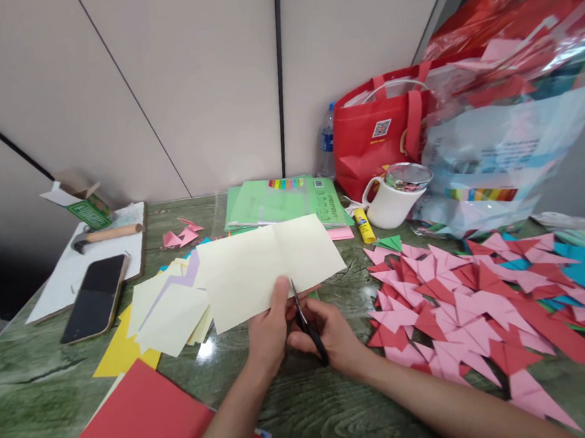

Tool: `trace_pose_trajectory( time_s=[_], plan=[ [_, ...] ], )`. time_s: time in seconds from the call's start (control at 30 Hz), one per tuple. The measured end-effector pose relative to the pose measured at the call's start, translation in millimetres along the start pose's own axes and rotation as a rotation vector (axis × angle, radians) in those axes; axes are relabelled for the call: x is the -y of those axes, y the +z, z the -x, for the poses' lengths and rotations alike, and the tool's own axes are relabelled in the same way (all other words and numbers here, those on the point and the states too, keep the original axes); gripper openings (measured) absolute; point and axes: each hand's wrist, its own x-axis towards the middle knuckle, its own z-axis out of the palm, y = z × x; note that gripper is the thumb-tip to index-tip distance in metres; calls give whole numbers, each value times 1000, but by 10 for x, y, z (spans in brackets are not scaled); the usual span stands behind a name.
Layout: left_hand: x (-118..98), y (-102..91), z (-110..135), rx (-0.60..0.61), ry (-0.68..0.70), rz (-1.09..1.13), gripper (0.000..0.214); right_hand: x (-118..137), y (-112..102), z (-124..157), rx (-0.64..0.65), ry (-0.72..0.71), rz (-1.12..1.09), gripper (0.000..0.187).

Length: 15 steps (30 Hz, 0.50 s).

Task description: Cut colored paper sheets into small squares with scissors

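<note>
A pale cream sheet of paper (246, 265) with a crease across its middle is pinched in my left hand (270, 327), thumb on top. My right hand (331, 336) grips black-handled scissors (307, 325), their blades at the lower edge of the sheet near the crease. How far the blades reach into the paper is hard to see. Left of the sheet lie loose cream paper pieces (172, 321), with a lilac strip and a yellow sheet (116, 348) among them. Folded pink and red paper pieces (449, 308) are heaped right of my right hand.
Red sheets (146, 416) lie front left. A phone (95, 299), a hammer (106, 237) and a small box (84, 203) are at the left. Behind stand green paper packs (281, 203), a glue stick (364, 225), a white mug (396, 198), a bottle (326, 143) and a red bag (367, 140).
</note>
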Motion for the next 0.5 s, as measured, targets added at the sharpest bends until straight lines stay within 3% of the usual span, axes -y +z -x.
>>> trace_pose_trajectory(
  time_s=[0.5],
  plan=[
    [-49, 46, 31, -21, -1, 13, 41, -7, 12, 2, -31, 33, -18, 37]
  ],
)
